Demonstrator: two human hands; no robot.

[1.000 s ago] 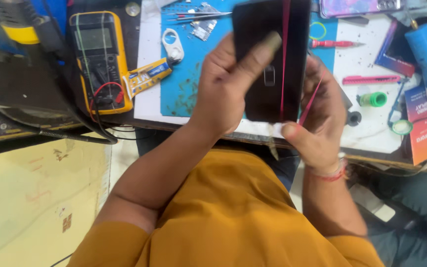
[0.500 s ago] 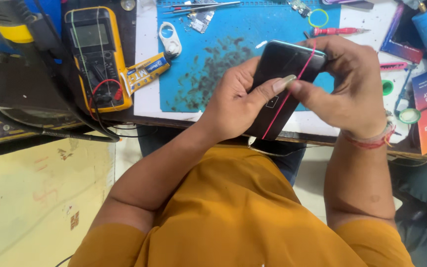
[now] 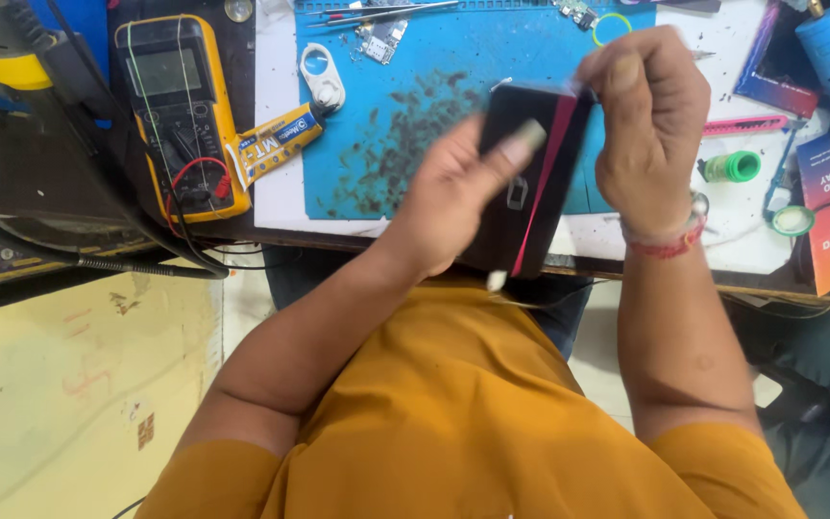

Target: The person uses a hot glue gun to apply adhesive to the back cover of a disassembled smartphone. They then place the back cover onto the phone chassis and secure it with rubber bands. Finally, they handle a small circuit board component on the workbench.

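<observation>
My left hand [image 3: 453, 197] grips the black phone [image 3: 525, 183] over the blue mat [image 3: 405, 106]. My right hand [image 3: 650, 125] has moved from its side to pinch the top corner, tilting it upright.

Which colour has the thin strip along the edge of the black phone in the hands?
Pink-red, running along the phone; the head view shows it.
</observation>
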